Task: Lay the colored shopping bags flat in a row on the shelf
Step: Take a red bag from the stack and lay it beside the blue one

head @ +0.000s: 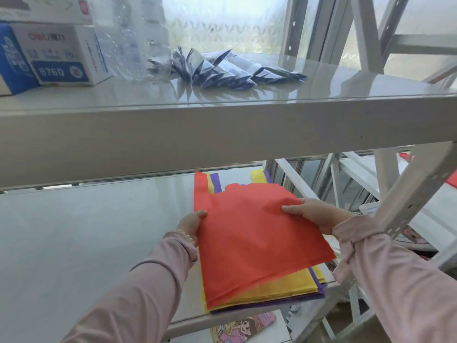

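1. A grey metal shelving unit [222, 129] is seen with 2 boards in view; the lower shelf [74, 231] is glossy and bare on its left part.
2. A stack of flat shopping bags is located at the right end of the lower shelf, near the front edge. The red bag [254, 243] lies on top, raised slightly at its near edge.
3. A yellow bag [284, 283] is seen directly beneath the red one, its edge showing at the front and left.
4. A purple bag [319, 292] is found at the bottom of the stack, showing as a thin strip along the front and right. Yellow and purple handles show at the rear.
5. On the upper board, white and blue boxes [57, 55] are stacked at the left, with a clear plastic bottle [131, 40] just beside them.
6. A fan of dark blue and silver sachets [222, 68] is spread at the middle of the upper board.
7. The left hand [191, 225] is placed at the red bag's left edge; the thumb is pinched over the top, the other fingers are hidden under the bag.
8. The right hand [314, 214] is placed at the red bag's right edge; the thumb is pressed onto the top surface and the bag is gripped.
9. Both arms are covered by pink sleeves [148, 280].
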